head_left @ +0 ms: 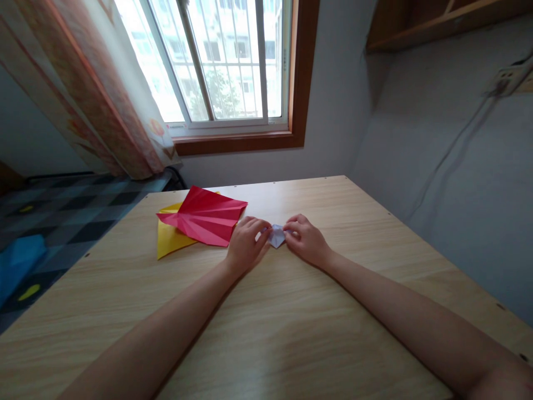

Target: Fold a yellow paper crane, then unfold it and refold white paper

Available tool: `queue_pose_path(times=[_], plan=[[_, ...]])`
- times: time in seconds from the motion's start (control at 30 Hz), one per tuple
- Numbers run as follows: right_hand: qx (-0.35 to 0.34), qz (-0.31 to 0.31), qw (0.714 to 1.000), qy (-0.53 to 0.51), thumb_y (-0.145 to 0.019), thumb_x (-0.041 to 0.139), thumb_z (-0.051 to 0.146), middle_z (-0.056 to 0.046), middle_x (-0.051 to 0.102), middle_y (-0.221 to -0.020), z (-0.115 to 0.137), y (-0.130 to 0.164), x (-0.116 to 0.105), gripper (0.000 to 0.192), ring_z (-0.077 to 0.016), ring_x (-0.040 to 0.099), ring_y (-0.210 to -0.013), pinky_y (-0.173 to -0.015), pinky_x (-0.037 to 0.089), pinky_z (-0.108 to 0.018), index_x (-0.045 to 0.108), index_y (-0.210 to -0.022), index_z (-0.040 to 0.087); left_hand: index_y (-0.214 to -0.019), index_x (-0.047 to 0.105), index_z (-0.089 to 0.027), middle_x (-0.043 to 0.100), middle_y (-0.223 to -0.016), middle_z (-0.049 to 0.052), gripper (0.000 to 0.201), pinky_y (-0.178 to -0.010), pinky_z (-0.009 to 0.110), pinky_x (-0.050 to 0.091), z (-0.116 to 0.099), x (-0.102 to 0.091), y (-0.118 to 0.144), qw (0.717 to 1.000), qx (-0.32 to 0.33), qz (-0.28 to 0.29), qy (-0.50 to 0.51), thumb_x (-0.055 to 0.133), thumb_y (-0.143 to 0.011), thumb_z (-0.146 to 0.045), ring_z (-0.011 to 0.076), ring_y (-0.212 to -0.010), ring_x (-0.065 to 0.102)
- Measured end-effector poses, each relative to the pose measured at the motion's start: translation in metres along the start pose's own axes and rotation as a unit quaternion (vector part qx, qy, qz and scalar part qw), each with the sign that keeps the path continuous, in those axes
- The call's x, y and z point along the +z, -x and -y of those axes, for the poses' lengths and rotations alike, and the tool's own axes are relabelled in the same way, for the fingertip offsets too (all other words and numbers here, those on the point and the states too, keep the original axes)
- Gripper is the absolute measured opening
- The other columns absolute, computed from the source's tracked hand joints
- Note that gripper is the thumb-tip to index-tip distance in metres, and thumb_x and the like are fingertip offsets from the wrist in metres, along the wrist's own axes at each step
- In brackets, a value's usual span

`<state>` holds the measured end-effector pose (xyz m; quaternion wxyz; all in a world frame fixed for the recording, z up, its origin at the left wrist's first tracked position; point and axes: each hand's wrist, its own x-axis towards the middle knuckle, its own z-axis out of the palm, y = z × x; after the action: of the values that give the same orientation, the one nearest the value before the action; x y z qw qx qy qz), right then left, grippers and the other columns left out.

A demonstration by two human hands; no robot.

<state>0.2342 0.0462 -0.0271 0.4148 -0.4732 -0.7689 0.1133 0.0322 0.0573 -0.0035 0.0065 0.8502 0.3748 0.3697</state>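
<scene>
Two forearms of mine lie across the near part of the counter (pixel 266 333), converging toward its middle. My left hand (pixel 246 244) is curled, knuckles up, fingertips closed on the left side of a small white paper (pixel 276 236). My right hand (pixel 306 240) is likewise curled, its fingertips pinching the right side of the same paper. The paper is folded small, rests on the counter between the two hands, and shows a point toward me; its finer folds cannot be made out.

Just left of my left hand lies a red sheet (pixel 206 219), creased in a fan of ridges, its near corner close to my knuckles. It overlaps a yellow sheet (pixel 170 239), which shows beneath it on the left and near sides.

Beyond the counter's far edge is the wall, with a window (pixel 225 61) in a brown wooden frame. A patterned curtain (pixel 95 94) hangs at its left. A checked floor (pixel 62 216) lies left of the counter. A wooden shelf (pixel 420 22) is at upper right, with a socket (pixel 506 78) and cord on the right wall.
</scene>
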Motion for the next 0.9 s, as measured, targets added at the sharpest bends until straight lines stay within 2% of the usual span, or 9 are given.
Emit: queue_pose_path(times=[0.23, 0.47, 0.63, 0.8, 0.9], plan=[[-0.013, 0.011, 1.0, -0.022, -0.077, 0.062, 0.01, -0.006, 0.064, -0.101, -0.0041, -0.0014, 0.0017, 0.019, -0.0194, 0.063, -0.093, -0.083, 0.051, -0.032, 0.07, -0.09, 0.022, -0.093, 0.064, -0.02, 0.069, -0.09, 0.006, 0.019, -0.081, 0.037, 0.049, 0.0035, 0.0024, 0.0012, 0.999, -0.011, -0.023, 0.022, 0.049, -0.098, -0.029, 0.0224, -0.09, 0.061], [-0.001, 0.019, 1.0, -0.023, -0.082, 0.063, 0.013, -0.004, 0.064, -0.089, -0.0007, -0.0025, -0.0012, 0.009, -0.0176, 0.061, -0.084, -0.075, 0.049, -0.029, 0.068, -0.082, 0.02, -0.1, 0.059, -0.021, 0.067, -0.102, 0.006, 0.014, -0.088, 0.036, 0.05, 0.0043, 0.0047, 0.0037, 0.998, 0.007, -0.025, 0.061, 0.045, -0.099, -0.026, 0.0202, -0.098, 0.061], [-0.025, -0.015, 0.999, -0.028, -0.083, 0.062, 0.013, -0.005, 0.065, -0.09, -0.0055, -0.0039, 0.0015, 0.011, -0.0196, 0.06, -0.089, -0.081, 0.049, -0.033, 0.068, -0.078, 0.021, -0.098, 0.057, -0.021, 0.062, -0.109, 0.008, 0.011, -0.084, 0.033, 0.053, 0.0033, 0.0052, 0.0034, 0.994, -0.009, -0.024, 0.105, 0.047, -0.097, -0.025, 0.0194, -0.102, 0.059], [-0.065, -0.085, 0.994, 0.007, -0.08, 0.062, 0.01, -0.007, 0.065, -0.093, -0.005, -0.0036, 0.0007, 0.013, -0.0238, 0.059, -0.095, -0.089, 0.047, -0.04, 0.066, -0.076, 0.022, -0.095, 0.058, -0.02, 0.062, -0.093, 0.006, 0.013, -0.071, 0.03, 0.053, 0.0044, 0.0071, 0.0027, 0.993, -0.037, -0.004, 0.111, 0.046, -0.097, -0.026, 0.0181, -0.087, 0.059], [-0.088, -0.086, 0.992, 0.006, -0.082, 0.059, 0.01, -0.007, 0.066, -0.092, -0.0001, -0.0024, -0.0026, 0.014, -0.0238, 0.058, -0.095, -0.088, 0.047, -0.039, 0.064, -0.078, 0.023, -0.092, 0.058, -0.02, 0.062, -0.086, 0.004, 0.015, -0.068, 0.029, 0.052, 0.0052, 0.0081, 0.0025, 0.993, -0.046, 0.002, 0.105, 0.046, -0.097, -0.025, 0.0173, -0.08, 0.058]])
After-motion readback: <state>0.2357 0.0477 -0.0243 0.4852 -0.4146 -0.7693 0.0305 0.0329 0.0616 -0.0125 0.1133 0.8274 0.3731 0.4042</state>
